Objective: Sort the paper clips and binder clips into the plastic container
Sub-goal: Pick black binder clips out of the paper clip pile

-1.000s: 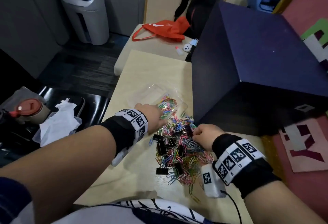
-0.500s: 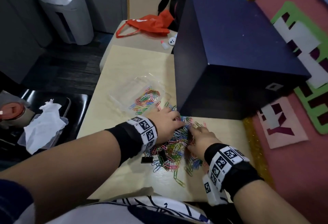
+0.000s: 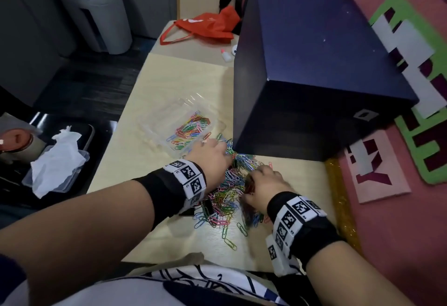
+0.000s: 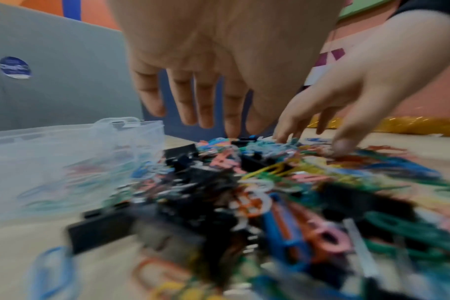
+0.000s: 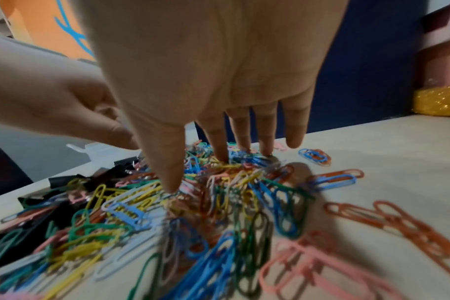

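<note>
A heap of coloured paper clips [image 3: 229,189] mixed with black binder clips [image 3: 207,205] lies on the light wooden table [image 3: 174,83]. Just beyond it stands the clear plastic container [image 3: 154,121], with several paper clips [image 3: 191,127] inside. My left hand [image 3: 223,152] hovers over the far end of the heap, fingers hanging straight [image 4: 206,121] and holding nothing. My right hand [image 3: 256,175] has its fingers spread, and the fingertips [image 5: 222,157] press into the heap. Black binder clips [image 5: 64,180] sit on the heap's left side. The wrist views are blurred.
A big dark blue box [image 3: 314,68] stands right behind the heap. A red bag [image 3: 205,27] and a small white bottle [image 3: 226,55] lie at the far end. Left of the table are a tissue [image 3: 58,158] and a grey bin [image 3: 96,7].
My left hand came back from the container to the far end of the heap. My right hand went from a loose fist to spread fingers on the clips. The head view has shifted.
</note>
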### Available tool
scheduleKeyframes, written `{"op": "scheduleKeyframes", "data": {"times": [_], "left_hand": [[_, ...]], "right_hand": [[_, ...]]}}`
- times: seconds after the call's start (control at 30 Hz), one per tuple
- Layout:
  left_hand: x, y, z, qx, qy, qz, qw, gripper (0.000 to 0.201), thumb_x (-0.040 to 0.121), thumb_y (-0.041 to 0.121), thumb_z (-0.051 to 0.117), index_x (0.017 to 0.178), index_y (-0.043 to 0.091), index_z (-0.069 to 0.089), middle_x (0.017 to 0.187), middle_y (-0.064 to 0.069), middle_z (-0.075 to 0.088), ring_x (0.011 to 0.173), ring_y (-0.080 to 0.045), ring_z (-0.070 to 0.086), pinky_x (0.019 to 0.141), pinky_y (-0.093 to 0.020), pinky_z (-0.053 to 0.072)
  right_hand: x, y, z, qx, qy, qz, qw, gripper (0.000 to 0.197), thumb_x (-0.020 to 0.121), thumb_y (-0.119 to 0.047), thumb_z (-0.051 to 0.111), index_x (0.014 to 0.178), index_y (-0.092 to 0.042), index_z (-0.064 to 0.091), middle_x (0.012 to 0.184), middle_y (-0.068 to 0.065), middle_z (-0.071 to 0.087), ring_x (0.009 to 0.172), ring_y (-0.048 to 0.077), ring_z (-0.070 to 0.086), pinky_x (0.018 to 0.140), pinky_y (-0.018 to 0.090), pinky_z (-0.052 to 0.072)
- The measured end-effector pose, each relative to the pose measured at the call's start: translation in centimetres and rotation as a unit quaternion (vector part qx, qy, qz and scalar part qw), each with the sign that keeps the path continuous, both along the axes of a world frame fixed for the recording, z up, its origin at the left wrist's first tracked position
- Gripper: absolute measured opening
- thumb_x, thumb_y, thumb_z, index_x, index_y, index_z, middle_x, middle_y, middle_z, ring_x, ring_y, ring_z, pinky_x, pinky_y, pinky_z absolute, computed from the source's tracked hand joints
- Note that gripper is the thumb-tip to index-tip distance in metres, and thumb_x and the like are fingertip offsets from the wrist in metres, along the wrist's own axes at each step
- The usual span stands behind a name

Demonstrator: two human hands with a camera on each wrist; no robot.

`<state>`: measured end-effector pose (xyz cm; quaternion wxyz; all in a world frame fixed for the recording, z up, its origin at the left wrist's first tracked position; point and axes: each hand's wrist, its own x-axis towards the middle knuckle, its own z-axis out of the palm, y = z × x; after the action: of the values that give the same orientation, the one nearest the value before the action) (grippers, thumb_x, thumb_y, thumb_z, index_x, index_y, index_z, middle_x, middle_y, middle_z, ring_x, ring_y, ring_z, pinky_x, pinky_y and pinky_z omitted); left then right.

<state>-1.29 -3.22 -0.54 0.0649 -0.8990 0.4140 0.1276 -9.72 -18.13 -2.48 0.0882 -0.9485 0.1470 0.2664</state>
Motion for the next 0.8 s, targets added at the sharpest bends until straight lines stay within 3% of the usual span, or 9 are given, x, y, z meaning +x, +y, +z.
{"op": "scheduleKeyframes", "data": {"times": [0.1,0.23,0.33,0.47,0.6,0.67,0.8], "left_hand": [[-1.8,-1.3,0.0,-0.022,0.033,-0.072,0.997,0.039,0.087,0.033,0.054,0.124,0.02,0.052,0.123,-0.005,0.049,0.116,-0.027,0.045,0.088,-0.043,0.041],[-2.8,-2.2,-1.1,0.032,0.111,-0.06,0.991,0.106,0.057,0.06,0.079,0.142,0.028,0.024,0.135,-0.005,0.038,0.12,-0.032,0.041,0.085,-0.049,0.046],[-3.4,-2.5,-1.8,0.084,0.088,-0.068,0.99,0.127,0.045,0.06,0.086,0.145,0.028,0.014,0.136,-0.007,0.034,0.12,-0.034,0.038,0.084,-0.052,0.045],[-3.9,-3.1,-1.9,0.094,0.075,-0.037,0.992,0.102,0.056,0.044,0.088,0.137,0.021,0.031,0.13,-0.007,0.035,0.118,-0.031,0.036,0.084,-0.05,0.043],[-2.9,-4.0,-1.3,0.067,0.091,-0.004,0.994,0.056,0.081,0.019,0.069,0.131,0.018,0.043,0.129,-0.008,0.042,0.118,-0.033,0.041,0.09,-0.048,0.043],[-2.3,-4.0,-1.3,0.06,0.089,-0.017,0.994,0.045,0.088,0.014,0.058,0.131,0.017,0.045,0.127,-0.009,0.046,0.116,-0.034,0.044,0.09,-0.047,0.047],[-1.5,-3.6,-1.5,0.04,0.087,-0.052,0.994,0.037,0.09,0.01,0.049,0.127,0.017,0.049,0.118,-0.011,0.053,0.107,-0.035,0.055,0.083,-0.044,0.053]], "right_hand": [[0.0,-1.0,0.9,-0.028,-0.004,-0.055,0.998,0.062,0.078,-0.044,0.066,0.133,-0.024,0.042,0.136,0.004,0.035,0.125,0.027,0.038,0.1,0.04,0.039],[-0.4,-2.6,1.2,-0.055,0.051,-0.133,0.988,0.083,0.067,-0.046,0.077,0.133,-0.021,0.034,0.128,0.005,0.034,0.122,0.03,0.042,0.09,0.04,0.044],[-1.4,-3.0,1.1,-0.051,0.121,-0.158,0.979,0.108,0.052,-0.052,0.085,0.137,-0.024,0.024,0.127,0.005,0.03,0.12,0.031,0.047,0.088,0.039,0.048],[-2.5,-2.3,-0.2,-0.006,0.101,-0.135,0.986,0.131,0.046,-0.048,0.09,0.146,-0.031,0.008,0.131,0.007,0.019,0.119,0.032,0.051,0.097,0.038,0.049],[-2.2,-1.4,-1.4,0.08,0.019,-0.127,0.988,0.125,0.053,-0.044,0.089,0.148,-0.03,0.009,0.134,0.005,0.016,0.12,0.028,0.049,0.104,0.036,0.044],[-2.1,-1.2,-1.6,0.093,-0.014,-0.12,0.988,0.113,0.059,-0.046,0.085,0.147,-0.028,0.017,0.134,0.005,0.018,0.12,0.028,0.049,0.104,0.036,0.043],[-2.0,-0.7,-1.9,0.096,-0.067,-0.103,0.988,0.058,0.079,-0.036,0.071,0.128,-0.022,0.043,0.127,0.006,0.03,0.111,0.031,0.053,0.098,0.035,0.045]]}}
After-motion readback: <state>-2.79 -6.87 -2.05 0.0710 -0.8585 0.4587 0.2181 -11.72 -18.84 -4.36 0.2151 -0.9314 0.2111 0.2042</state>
